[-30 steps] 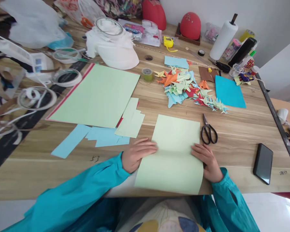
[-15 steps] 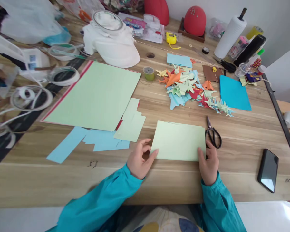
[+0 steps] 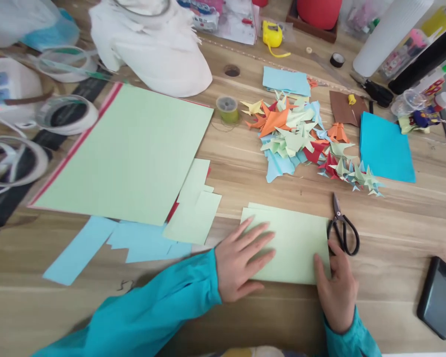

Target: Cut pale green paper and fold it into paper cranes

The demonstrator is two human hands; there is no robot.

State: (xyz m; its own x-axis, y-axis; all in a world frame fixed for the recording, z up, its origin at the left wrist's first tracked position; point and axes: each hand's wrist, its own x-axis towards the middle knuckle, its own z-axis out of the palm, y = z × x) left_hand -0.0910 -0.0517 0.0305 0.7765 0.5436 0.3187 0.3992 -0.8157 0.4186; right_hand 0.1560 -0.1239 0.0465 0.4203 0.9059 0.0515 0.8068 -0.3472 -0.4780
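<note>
My left hand (image 3: 238, 263) is lying spread on folded green paper (image 3: 295, 248) left of the scissors (image 3: 338, 215), my right hand (image 3: 337, 292) touching its edge (pinching? can't tell); I'm expecting it light, creasable, best held edgewise

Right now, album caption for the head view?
Left hand spread on doubled green paper, right hand at its edge, scissors nearby.

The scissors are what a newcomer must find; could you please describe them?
On the wooden table, find the pale green paper under the left hand. By its right edge, beyond the right hand, lie the scissors. Black looped handles distinguish them from that paper.
</note>
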